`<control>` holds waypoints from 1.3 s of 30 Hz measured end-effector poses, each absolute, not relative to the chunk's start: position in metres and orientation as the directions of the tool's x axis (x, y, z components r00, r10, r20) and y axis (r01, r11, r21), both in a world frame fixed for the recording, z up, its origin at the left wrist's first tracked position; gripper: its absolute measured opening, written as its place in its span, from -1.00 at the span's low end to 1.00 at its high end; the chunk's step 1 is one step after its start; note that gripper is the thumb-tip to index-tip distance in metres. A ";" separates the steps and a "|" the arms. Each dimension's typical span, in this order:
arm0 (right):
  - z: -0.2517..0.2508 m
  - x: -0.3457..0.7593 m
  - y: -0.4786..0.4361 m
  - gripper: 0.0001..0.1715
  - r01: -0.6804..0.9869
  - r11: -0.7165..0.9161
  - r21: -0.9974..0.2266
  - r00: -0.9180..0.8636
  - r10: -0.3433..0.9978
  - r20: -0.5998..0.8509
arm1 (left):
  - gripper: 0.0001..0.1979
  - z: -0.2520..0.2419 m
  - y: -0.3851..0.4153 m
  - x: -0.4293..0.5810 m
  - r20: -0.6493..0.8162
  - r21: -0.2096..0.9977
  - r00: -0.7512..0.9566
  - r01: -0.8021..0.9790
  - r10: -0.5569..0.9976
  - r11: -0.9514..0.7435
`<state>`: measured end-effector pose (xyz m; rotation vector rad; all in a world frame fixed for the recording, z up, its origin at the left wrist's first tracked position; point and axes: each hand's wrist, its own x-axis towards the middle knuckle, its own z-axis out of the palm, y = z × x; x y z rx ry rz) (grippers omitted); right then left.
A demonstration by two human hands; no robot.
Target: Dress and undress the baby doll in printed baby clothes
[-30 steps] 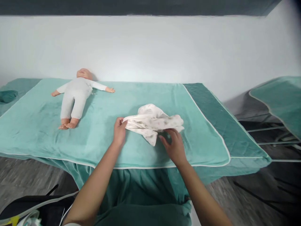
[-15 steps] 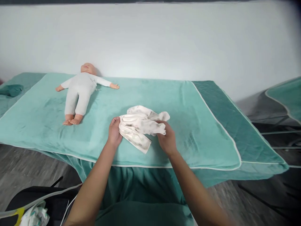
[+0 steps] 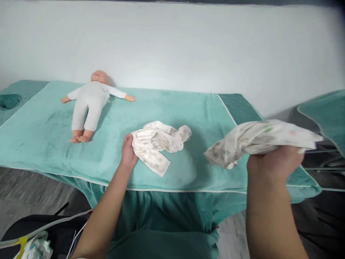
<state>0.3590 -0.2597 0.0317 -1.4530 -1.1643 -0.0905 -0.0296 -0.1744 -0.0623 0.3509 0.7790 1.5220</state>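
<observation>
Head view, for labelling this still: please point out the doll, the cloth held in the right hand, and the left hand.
Doll (image 3: 87,100), head view: middle of its white-clad body.
Cloth (image 3: 260,138), head view: its side above the right hand (image 3: 276,163).
Left hand (image 3: 129,153), head view: middle of the hand.

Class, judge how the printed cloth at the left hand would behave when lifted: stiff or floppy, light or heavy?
The printed cloth is probably floppy: it lies in loose folds at the left hand. It is likely light, since its fabric looks thin.
</observation>
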 end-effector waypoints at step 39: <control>-0.037 0.257 -0.299 -0.39 0.926 0.044 -0.376 0.208 0.770 0.603 | -0.42 -0.036 -0.195 -0.034 -0.047 0.986 -0.154 -0.168 0.987 0.021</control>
